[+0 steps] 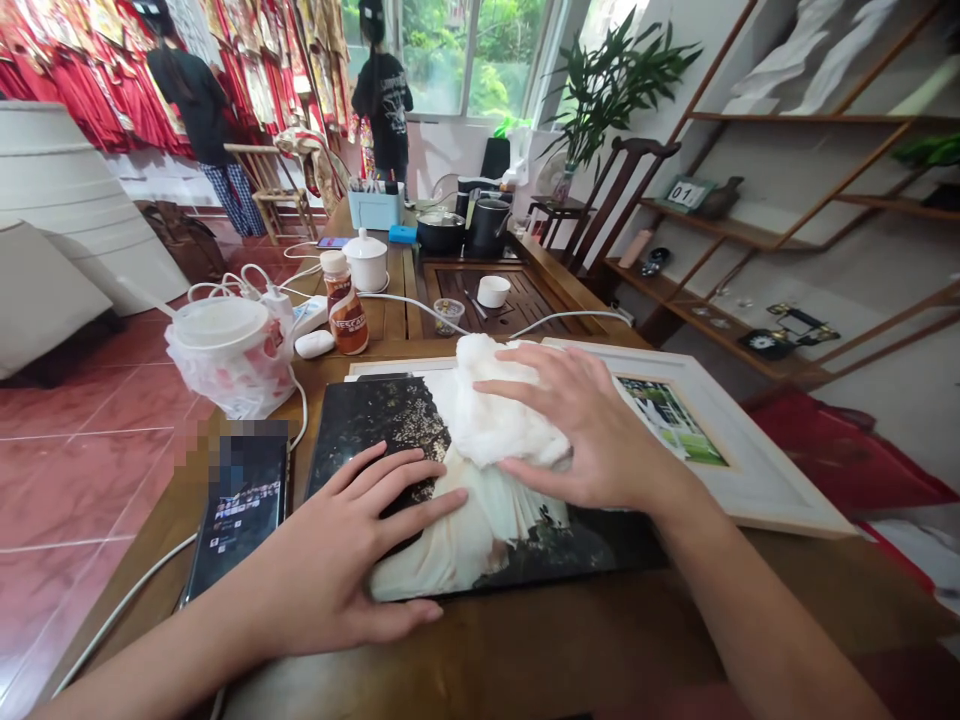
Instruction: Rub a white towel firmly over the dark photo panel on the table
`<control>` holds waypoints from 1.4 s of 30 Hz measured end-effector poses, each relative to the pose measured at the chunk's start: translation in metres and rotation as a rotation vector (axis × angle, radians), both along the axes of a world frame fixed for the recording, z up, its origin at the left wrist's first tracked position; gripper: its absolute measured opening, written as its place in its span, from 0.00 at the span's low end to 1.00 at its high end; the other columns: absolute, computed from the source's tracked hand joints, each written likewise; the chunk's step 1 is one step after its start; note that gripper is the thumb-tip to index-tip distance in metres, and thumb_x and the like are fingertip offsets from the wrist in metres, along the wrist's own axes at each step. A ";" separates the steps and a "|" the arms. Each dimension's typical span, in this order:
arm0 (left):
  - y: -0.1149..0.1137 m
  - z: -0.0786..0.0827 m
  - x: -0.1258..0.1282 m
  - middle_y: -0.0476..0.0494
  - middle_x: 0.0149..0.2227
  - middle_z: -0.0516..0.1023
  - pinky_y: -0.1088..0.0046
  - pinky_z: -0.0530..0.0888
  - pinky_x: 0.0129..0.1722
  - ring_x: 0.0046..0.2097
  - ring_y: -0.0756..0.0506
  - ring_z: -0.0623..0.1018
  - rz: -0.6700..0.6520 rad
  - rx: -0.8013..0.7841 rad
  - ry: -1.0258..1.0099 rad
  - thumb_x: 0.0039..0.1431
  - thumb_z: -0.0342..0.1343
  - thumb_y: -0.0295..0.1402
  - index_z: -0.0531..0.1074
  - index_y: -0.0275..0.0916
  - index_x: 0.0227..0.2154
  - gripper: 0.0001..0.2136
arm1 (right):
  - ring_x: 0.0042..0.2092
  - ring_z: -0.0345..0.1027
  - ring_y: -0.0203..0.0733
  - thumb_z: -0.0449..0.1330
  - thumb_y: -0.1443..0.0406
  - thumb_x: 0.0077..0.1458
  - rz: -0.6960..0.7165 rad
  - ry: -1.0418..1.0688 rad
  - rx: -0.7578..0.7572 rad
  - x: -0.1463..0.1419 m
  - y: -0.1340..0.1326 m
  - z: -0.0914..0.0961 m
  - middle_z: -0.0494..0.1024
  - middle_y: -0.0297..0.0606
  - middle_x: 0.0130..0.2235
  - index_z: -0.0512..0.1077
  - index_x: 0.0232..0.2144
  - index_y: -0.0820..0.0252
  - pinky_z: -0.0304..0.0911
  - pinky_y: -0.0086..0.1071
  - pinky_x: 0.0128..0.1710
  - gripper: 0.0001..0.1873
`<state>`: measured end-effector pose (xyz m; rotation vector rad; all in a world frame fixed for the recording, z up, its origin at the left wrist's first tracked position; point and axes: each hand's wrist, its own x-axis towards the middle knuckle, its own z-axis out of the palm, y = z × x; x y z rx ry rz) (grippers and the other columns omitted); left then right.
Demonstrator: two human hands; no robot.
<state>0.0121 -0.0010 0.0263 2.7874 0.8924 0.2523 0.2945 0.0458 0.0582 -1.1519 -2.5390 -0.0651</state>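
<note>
A glossy dark photo print [379,440], showing a pale draped fabric, lies flat on the wooden table [480,640]. My right hand [581,425] presses on a bunched white cloth [499,405] at the print's upper part, fingers spread over it. My left hand [337,560] rests open on the print's lower left, touching nothing else. Under the print's far side lies a white picture frame [757,460] with a green photo, partly hidden. A smartphone [240,510] lies just beyond my left hand.
At the table's far side stand a bottled drink [346,310], a bagged plastic cup [225,345], a white lidded jar [366,260] and a tea tray [517,300]. White cables run across the wood. Two people [382,105] stand at the back near red garments.
</note>
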 end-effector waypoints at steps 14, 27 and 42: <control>-0.003 -0.006 -0.003 0.33 0.67 0.54 0.49 0.50 0.67 0.68 0.34 0.55 0.196 0.075 -0.041 0.58 0.54 0.55 0.50 0.34 0.67 0.41 | 0.64 0.51 0.59 0.64 0.54 0.50 0.081 -0.079 -0.038 0.001 0.004 -0.009 0.60 0.35 0.65 0.67 0.57 0.37 0.45 0.58 0.60 0.30; -0.005 -0.005 -0.001 0.28 0.64 0.60 0.49 0.51 0.67 0.67 0.34 0.58 0.201 0.119 -0.005 0.57 0.53 0.56 0.58 0.28 0.62 0.40 | 0.64 0.52 0.57 0.65 0.59 0.47 0.246 -0.113 -0.074 -0.009 -0.008 -0.005 0.60 0.33 0.65 0.66 0.57 0.35 0.47 0.57 0.59 0.34; -0.007 -0.007 -0.004 0.25 0.62 0.63 0.48 0.48 0.67 0.67 0.31 0.58 0.202 0.098 -0.024 0.50 0.56 0.58 0.63 0.27 0.60 0.43 | 0.63 0.52 0.58 0.64 0.61 0.42 0.283 -0.144 -0.097 -0.016 -0.019 -0.004 0.62 0.28 0.64 0.67 0.55 0.33 0.45 0.60 0.58 0.35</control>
